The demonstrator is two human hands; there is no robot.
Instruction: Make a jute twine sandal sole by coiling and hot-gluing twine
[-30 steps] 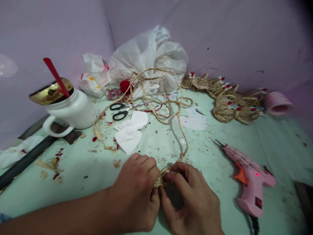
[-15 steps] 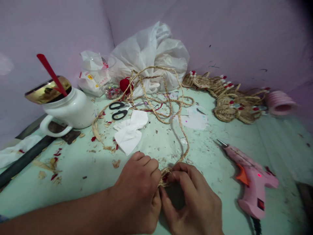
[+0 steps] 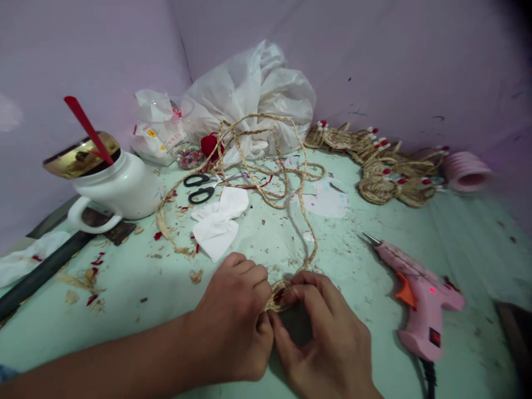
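Between my two hands is a small coil of braided straw cord (image 3: 276, 302) with dark red at its middle. My left hand (image 3: 239, 313) is closed, its curled fingers gripping the coil's left side. On the other side, the thumb and fingers of my right hand (image 3: 324, 327) pinch the coil's right edge. From the coil a length of braided cord (image 3: 314, 244) runs away over the table to a loose tangle (image 3: 286, 180) at the back. My hands hide much of the coil. A pink glue gun (image 3: 419, 293) with a lit red light lies to the right of my right hand.
Black-handled scissors (image 3: 201, 188) and crumpled white paper (image 3: 220, 224) lie beyond my left hand. A white mug (image 3: 128, 188) stands at left near a dark rod (image 3: 45, 271). Behind are a plastic bag (image 3: 253, 94), finished-looking woven pieces (image 3: 378, 180) and a pink ribbon roll (image 3: 467, 172).
The whole view has shifted slightly, so things on the right appear a little farther left. Both hands keep their hold on the coil with hardly any visible movement.
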